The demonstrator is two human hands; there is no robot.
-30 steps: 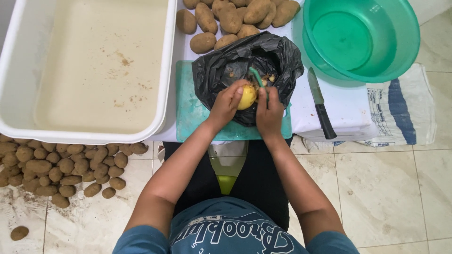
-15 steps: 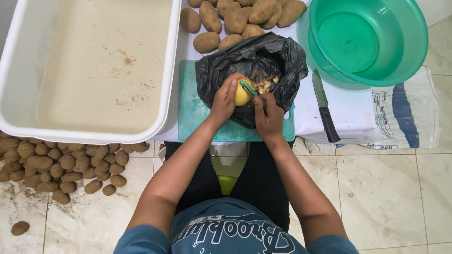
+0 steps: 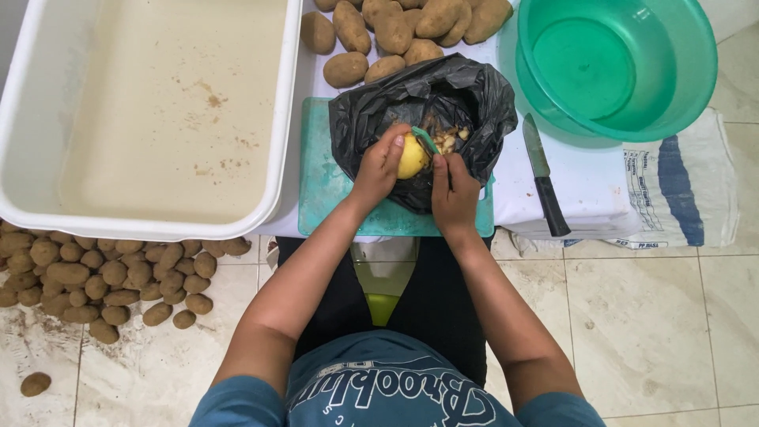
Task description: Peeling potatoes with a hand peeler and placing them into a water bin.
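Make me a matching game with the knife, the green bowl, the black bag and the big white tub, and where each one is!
Things:
1. knife
2. green bowl
3. black bag
4. white tub

Places:
A. far left, above the pile of potatoes on the floor
B. top right corner
C. under the two hands, on the teal board
D. lying flat just below the bowl

Pairs: 1-D, 2-B, 3-C, 4-A

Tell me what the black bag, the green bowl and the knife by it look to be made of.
Black bag: thin glossy plastic film, crinkled with shiny folds.
Green bowl: smooth translucent plastic, likely, with light showing through its wall.
Knife: dull grey blade, probably metal; matte black handle, perhaps plastic.
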